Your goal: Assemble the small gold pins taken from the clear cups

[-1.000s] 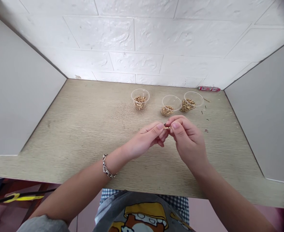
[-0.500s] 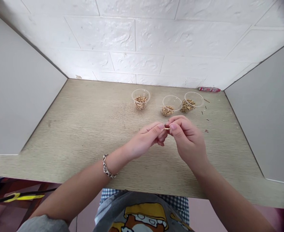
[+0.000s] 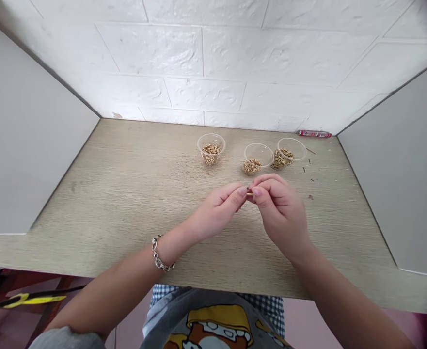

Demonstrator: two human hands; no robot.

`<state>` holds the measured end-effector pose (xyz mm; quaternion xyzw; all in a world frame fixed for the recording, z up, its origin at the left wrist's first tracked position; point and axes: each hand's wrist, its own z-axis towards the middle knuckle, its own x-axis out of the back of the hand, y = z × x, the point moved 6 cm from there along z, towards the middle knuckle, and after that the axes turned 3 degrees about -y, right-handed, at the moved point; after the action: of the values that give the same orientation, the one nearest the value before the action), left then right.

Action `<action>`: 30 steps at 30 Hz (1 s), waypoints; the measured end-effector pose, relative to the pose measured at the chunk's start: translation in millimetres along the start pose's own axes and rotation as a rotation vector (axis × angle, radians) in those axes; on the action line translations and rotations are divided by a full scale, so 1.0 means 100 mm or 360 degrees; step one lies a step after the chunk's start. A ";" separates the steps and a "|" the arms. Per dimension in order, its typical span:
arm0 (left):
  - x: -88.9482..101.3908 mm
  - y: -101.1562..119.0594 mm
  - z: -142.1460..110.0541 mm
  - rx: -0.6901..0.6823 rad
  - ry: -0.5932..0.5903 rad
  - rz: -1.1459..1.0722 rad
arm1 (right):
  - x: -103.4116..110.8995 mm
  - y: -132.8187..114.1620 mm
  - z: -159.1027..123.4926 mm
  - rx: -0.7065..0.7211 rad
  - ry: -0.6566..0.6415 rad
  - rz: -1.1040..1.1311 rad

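Observation:
Between my two hands, over the middle of the table, is a small brass-coloured pin (image 3: 249, 194). My left hand (image 3: 222, 208) pinches its left end between thumb and fingers, a chain bracelet on that wrist. The thumb and forefinger of my right hand (image 3: 282, 208) close on the other end, and the fingertips of both hands nearly meet. Just beyond them stands a clear plastic cup (image 3: 259, 151) with many small brass pieces inside. Two like it flank it: a left cup (image 3: 212, 144) and a right cup (image 3: 292, 148), each holding similar pieces.
A red printed tube (image 3: 314, 134) lies against the white brick-pattern wall (image 3: 206, 53). Loose thin pins (image 3: 311, 151) and dark bits are scattered right of the cups. Grey panels (image 3: 27, 131) bound the wooden table (image 3: 126, 194) on both sides.
Both hands have shifted very slightly left, still pinching the pin. The left hand's lower fingers have curled further out of sight. The cups have stayed in place.

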<state>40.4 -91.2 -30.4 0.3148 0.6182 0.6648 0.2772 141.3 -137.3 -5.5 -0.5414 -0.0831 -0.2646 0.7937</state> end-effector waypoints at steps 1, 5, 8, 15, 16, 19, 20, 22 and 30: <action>0.00 0.00 0.00 -0.0005 0.0006 0.0006 | 0.00 -0.01 0.00 0.0010 0.0004 -0.0023; 0.00 0.04 0.01 -0.0041 0.0008 0.0029 | 0.00 -0.01 0.00 0.0023 0.0027 -0.0033; -0.01 0.08 0.00 -0.0084 0.0008 0.0044 | 0.00 0.01 -0.01 -0.0006 0.0045 0.0027; -0.01 0.09 -0.01 -0.0145 0.0062 0.0035 | -0.01 0.06 -0.05 -0.0050 0.0107 0.0134; -0.02 0.09 -0.01 -0.0145 0.0069 0.0036 | -0.01 0.06 -0.05 -0.0053 0.0111 0.0135; -0.02 0.07 -0.01 -0.0139 0.0079 0.0038 | -0.02 0.06 -0.05 -0.0038 0.0120 0.0111; -0.02 0.07 -0.01 -0.0135 0.0079 0.0040 | -0.01 0.05 -0.06 -0.0028 0.0127 0.0096; -0.02 0.06 -0.01 -0.0107 0.0081 0.0050 | -0.01 0.04 -0.06 -0.0002 0.0138 0.0060; -0.02 0.03 0.00 -0.0060 0.0033 -0.0013 | 0.00 -0.02 -0.03 0.0125 0.0108 0.0011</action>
<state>41.3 -93.0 -27.3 0.3001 0.6096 0.6785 0.2793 139.6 -140.9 -5.4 -0.5009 -0.0646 -0.2766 0.8176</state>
